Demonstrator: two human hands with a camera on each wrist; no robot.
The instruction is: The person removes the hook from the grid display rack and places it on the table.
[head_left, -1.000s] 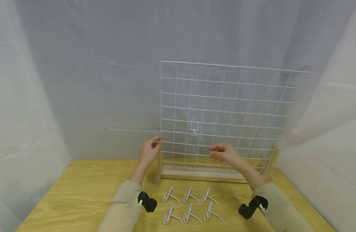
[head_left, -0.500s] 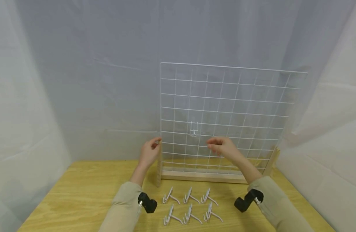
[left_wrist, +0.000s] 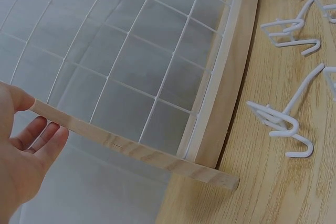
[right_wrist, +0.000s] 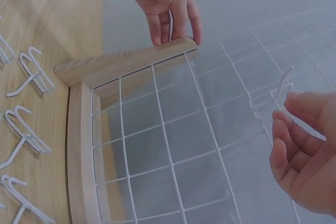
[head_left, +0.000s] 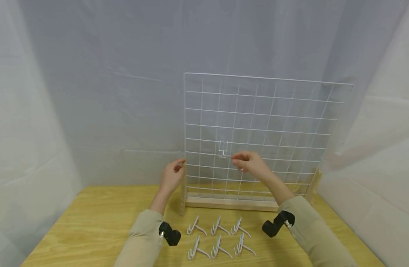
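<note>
- The left hand (head_left: 171, 177) holds the wooden side post (head_left: 182, 193) of the white wire grid panel (head_left: 258, 137), fingers and thumb wrapped round the top of the post; the panel stands upright in its wooden base (head_left: 231, 203) on the table (head_left: 91, 222).
- The right hand (head_left: 251, 165) is raised just beside the one hook (head_left: 223, 149) already hanging on the grid, fingers loosely curled and holding nothing (the right wrist view shows the fingertips (right_wrist: 286, 124) close to the hook (right_wrist: 281, 90), though contact cannot be told).
- Six loose hooks (head_left: 218, 235) lie in two rows on the table in front of the base, untouched.
- As a judgement: one hook is hung, six remain, so the work is at an early stage.
</note>
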